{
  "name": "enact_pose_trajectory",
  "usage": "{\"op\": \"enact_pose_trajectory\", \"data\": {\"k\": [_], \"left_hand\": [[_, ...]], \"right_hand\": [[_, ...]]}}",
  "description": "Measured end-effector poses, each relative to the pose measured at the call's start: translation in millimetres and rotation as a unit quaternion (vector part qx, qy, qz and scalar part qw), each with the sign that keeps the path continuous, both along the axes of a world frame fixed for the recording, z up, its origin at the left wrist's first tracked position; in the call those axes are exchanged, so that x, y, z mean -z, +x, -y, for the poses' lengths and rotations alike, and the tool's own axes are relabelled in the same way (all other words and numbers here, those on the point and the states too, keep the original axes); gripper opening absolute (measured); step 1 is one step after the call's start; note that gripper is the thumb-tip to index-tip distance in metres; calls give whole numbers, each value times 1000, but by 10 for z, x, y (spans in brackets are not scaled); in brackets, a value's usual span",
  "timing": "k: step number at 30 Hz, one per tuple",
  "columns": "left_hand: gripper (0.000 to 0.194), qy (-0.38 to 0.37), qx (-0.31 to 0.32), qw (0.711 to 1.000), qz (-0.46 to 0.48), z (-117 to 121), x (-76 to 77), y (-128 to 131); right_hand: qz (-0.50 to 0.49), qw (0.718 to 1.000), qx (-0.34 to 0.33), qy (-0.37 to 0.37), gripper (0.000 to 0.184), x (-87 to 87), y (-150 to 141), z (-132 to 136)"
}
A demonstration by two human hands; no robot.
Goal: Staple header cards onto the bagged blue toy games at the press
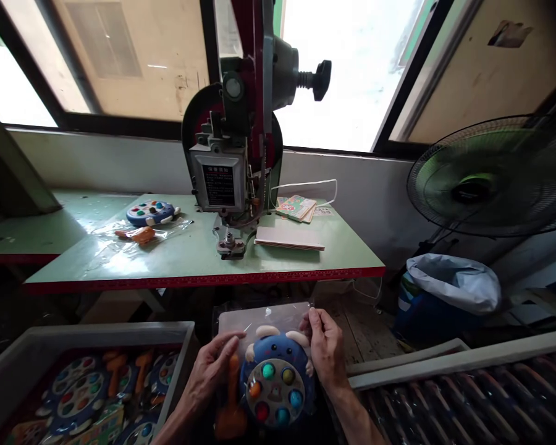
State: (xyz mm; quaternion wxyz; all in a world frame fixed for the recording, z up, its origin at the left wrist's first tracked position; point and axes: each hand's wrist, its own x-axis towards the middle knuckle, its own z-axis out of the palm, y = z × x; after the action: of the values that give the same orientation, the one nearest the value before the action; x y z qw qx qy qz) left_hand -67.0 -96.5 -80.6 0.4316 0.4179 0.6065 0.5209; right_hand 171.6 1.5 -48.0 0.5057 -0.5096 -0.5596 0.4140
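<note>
A clear plastic bag point(269, 310) with a pale card inside is held low in front of me. Inside or on it lies a blue animal-shaped toy point(278, 352) with white ears and a round face of coloured buttons. Beside the toy is an orange toy hammer point(232, 402), head down. My left hand point(210, 368) is closed on the bag's left edge, thumb near the hammer handle. With thumb and fingers, my right hand point(327, 346) pinches the upper right edge of the bag. Fingertips behind the bag are hidden.
A stapler-like press machine point(229, 179) stands on the green table point(189, 269). A bagged toy point(151, 213), an orange hammer point(141, 235) and a card stack point(290, 238) lie there. Toys fill the left crate point(185, 346); packed bags point(472, 395) fill the right. A fan point(477, 185) stands right.
</note>
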Motion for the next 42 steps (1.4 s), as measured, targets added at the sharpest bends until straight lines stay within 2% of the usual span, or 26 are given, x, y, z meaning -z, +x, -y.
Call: {"op": "enact_pose_trajectory", "data": {"k": [4,7,11,15,17,20,23,26,28,30,32,34,36,38,40,42], "left_hand": [[58,1,-127,992,3,97,-59,-147],[56,11,-153,988,10,166,-88,-220],[56,13,-166,985,46,180,-66,-364],[44,42,-143,988,32,152,-85,-556],[39,54,-110,992,39,151,-155,-644],[45,47,-47,996,56,156,-314,-749],[48,48,-6,996,71,135,-452,-824],[46,57,23,993,104,96,-499,-865],[50,63,32,990,123,74,-477,-857],[66,85,2,986,141,58,-413,-806],[86,108,-90,978,154,48,-311,-719],[94,100,-194,963,160,44,-190,-616],[78,65,-235,955,170,50,-88,-529],[58,53,-216,956,193,63,-47,-473],[49,71,-186,956,215,73,-77,-449],[49,92,-173,953,231,72,-147,-444]], "right_hand": [[99,989,44,102,51,221,-211,65],[127,980,70,139,50,366,-328,50],[112,985,-19,131,45,455,-468,40],[101,988,-47,107,45,447,-516,29],[97,987,-56,117,43,427,-500,2],[82,986,-65,132,41,407,-460,-68],[54,990,-105,76,42,406,-433,-155],[27,989,-146,23,46,386,-423,-214],[27,987,-155,16,49,355,-419,-219],[37,988,-146,30,48,326,-416,-196],[47,990,-126,45,46,316,-415,-161],[53,992,-107,48,45,335,-416,-132],[54,993,-97,36,45,374,-414,-125],[48,995,-91,14,46,413,-404,-140],[38,996,-85,-10,47,431,-389,-164],[25,996,-80,-26,47,421,-377,-183]]}}
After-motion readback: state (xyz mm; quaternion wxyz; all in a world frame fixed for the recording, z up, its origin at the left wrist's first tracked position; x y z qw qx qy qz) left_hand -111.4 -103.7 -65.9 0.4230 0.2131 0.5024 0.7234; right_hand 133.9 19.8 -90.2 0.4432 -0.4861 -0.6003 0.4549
